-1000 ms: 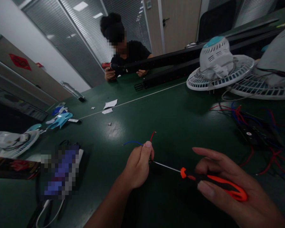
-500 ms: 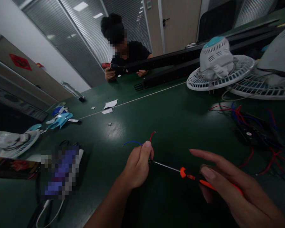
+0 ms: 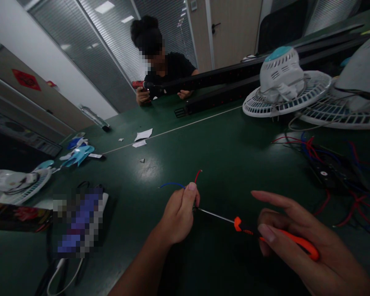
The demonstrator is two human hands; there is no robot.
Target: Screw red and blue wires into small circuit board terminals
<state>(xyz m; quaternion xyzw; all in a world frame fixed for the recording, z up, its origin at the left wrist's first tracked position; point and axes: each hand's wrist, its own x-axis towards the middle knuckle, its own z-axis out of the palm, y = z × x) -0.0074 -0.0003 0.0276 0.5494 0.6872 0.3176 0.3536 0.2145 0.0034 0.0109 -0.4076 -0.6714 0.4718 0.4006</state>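
Note:
My left hand (image 3: 180,213) is closed around a small part that its fingers mostly hide. A blue wire (image 3: 172,183) and a red wire (image 3: 198,176) stick out above the thumb. The metal shaft of a screwdriver (image 3: 239,224) runs to the part at the right side of that fist; the tip's exact contact cannot be made out. My right hand (image 3: 302,234) grips the orange and black handle between thumb and curled fingers, with the index finger stretched out.
Upturned white fan heads (image 3: 280,80) stand at the right, above black parts with red and blue wires (image 3: 333,168). Long black bars (image 3: 216,80) lie across the back, where a person holds a red drill (image 3: 138,84). Paper scraps (image 3: 144,134) and blue fan blades (image 3: 80,156) lie left.
The screwdriver handle has turned in my right hand, showing more orange at its end. My right fingers have shifted slightly to the right; my left hand has stayed in place.

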